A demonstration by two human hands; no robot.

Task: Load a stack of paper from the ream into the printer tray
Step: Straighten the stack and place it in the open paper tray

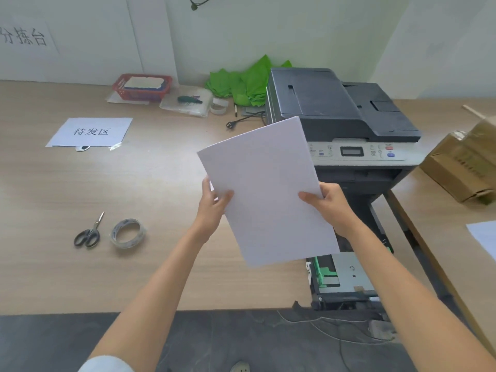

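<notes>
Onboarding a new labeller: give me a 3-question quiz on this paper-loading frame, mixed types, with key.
1. True or false: the paper stack already lies in the printer tray.
2. Multiple choice: what lies right beside the scissors on the table?
A. a stapler
B. a roll of clear tape
C. a mug
3. Fill in: the pulled-out tray sits ____ the printer body, nearer the person.

Key:
1. False; the left hand and right hand hold the stack in the air by its side edges.
2. B
3. below
</notes>
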